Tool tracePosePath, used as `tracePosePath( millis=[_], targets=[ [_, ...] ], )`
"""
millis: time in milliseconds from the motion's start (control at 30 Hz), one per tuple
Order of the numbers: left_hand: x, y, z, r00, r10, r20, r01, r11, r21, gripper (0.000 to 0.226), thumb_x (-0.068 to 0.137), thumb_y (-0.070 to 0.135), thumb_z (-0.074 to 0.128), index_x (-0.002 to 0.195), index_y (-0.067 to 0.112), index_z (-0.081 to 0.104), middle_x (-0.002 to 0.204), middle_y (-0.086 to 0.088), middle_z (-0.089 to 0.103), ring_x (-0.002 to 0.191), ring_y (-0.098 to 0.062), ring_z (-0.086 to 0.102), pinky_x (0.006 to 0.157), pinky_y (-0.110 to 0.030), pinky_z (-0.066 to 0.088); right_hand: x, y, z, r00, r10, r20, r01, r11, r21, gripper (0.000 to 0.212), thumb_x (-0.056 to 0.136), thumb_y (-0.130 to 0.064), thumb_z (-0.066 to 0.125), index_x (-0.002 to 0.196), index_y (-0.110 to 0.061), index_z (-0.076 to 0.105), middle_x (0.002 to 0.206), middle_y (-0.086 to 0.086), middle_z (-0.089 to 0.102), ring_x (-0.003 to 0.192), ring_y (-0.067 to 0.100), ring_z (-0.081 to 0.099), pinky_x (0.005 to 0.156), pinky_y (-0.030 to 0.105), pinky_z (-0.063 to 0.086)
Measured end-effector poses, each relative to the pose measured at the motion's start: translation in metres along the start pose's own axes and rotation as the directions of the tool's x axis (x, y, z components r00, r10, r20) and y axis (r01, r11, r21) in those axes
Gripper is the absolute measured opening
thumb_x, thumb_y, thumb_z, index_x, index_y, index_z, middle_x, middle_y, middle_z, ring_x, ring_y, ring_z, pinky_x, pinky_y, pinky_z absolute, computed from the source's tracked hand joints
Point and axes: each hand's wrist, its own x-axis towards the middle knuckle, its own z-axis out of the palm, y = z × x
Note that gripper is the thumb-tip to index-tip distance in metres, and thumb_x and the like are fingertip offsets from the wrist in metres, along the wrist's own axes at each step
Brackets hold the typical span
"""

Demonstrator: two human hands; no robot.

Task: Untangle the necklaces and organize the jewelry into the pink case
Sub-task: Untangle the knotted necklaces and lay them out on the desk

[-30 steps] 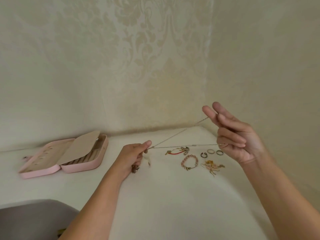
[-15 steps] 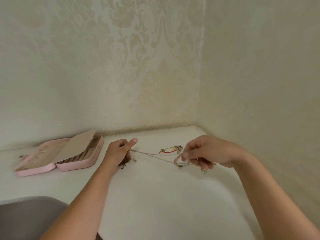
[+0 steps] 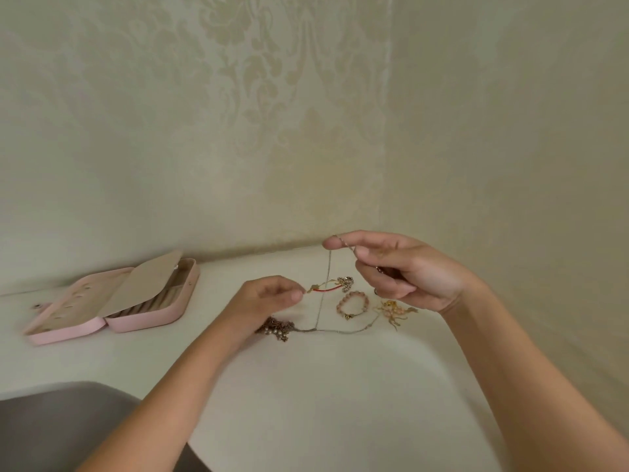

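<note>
My right hand (image 3: 401, 270) is raised above the white table and pinches a thin silver chain (image 3: 323, 294) between thumb and index finger. The chain hangs straight down to the table, then runs left into a dark tangled necklace pile (image 3: 276, 330) and right toward the earrings. My left hand (image 3: 269, 299) hovers just above the pile with its fingers curled. Its thumb and fingertip meet beside the gold end of a red bracelet (image 3: 327, 289); I cannot tell whether they pinch anything. The pink case (image 3: 146, 320) lies open at the left with a beige flap raised.
A pink bead bracelet (image 3: 352, 303) and a gold and pink earring cluster (image 3: 394, 311) lie under my right hand. A ring (image 3: 376, 291) peeks out beside its fingers. Papered walls meet in a corner behind. A grey chair (image 3: 51, 430) sits at bottom left.
My right hand has lifted off the table with the chain, pulling it upright. My left hand has let the tangle drop onto the table and moved right toward the red bracelet.
</note>
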Motion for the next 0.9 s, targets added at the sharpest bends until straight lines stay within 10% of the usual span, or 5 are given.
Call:
tracePosePath(
  millis=[133, 267, 467, 633, 900],
  targets=[
    [-0.014, 0.015, 0.024, 0.967, 0.006, 0.254, 0.010, 0.998, -0.062, 0.052, 0.058, 0.066, 0.077, 0.083, 0.020, 0.075, 0.097, 0.003, 0.074, 0.103, -0.012, 0.066, 0.093, -0.023, 0.049, 0.000, 0.000, 0.001, 1.000, 0.009, 0.002, -0.009, 1.000, -0.029, 0.036, 0.094, -0.018, 0.046, 0.127, -0.020, 0.059, 0.046, -0.009, 0.035, 0.036, 0.002, 0.022, 0.038, 0.018, 0.017],
    [-0.014, 0.027, 0.016, 0.972, 0.020, 0.235, 0.120, 0.815, -0.566, 0.049, 0.050, 0.043, 0.092, 0.048, 0.019, 0.049, 0.048, 0.004, 0.037, 0.045, -0.011, 0.043, 0.053, -0.026, 0.052, 0.000, 0.003, -0.014, 0.998, 0.005, -0.067, -0.003, 1.000, 0.031, 0.031, 0.079, -0.034, 0.073, 0.105, -0.018, 0.074, 0.043, -0.010, 0.031, 0.035, 0.000, 0.022, 0.039, 0.019, 0.013],
    [-0.006, 0.021, -0.015, 0.976, -0.114, 0.183, 0.216, 0.486, -0.847, 0.050, 0.042, 0.023, 0.096, 0.049, 0.017, 0.047, 0.052, 0.010, 0.018, 0.042, -0.004, 0.013, 0.027, -0.015, 0.024, 0.002, 0.016, -0.030, 0.999, 0.004, -0.032, -0.001, 0.995, 0.099, 0.034, 0.063, -0.047, 0.085, 0.068, -0.017, 0.070, 0.050, -0.007, 0.040, 0.050, 0.009, 0.038, 0.055, 0.019, 0.038],
    [-0.007, 0.014, -0.016, 0.971, -0.096, 0.219, 0.238, 0.488, -0.840, 0.045, 0.044, 0.018, 0.096, 0.054, 0.015, 0.052, 0.049, 0.009, 0.028, 0.039, -0.003, 0.022, 0.029, -0.015, 0.029, 0.008, 0.021, -0.024, 0.989, 0.008, -0.146, 0.047, 0.928, 0.370, 0.013, 0.079, -0.023, 0.071, 0.085, -0.011, 0.070, 0.054, -0.005, 0.040, 0.047, 0.007, 0.040, 0.051, 0.020, 0.048],
    [0.008, 0.001, -0.028, 0.963, -0.249, -0.102, 0.130, 0.763, -0.633, 0.009, 0.092, 0.009, 0.054, 0.086, 0.007, 0.060, 0.063, -0.001, 0.051, 0.055, -0.013, 0.054, 0.056, -0.024, 0.054, 0.071, 0.023, -0.015, 0.853, 0.240, -0.464, -0.190, 0.970, 0.151, 0.018, 0.098, -0.013, 0.049, 0.097, -0.007, 0.066, 0.058, -0.003, 0.045, 0.041, 0.005, 0.029, 0.039, 0.015, 0.032]
  ],
)
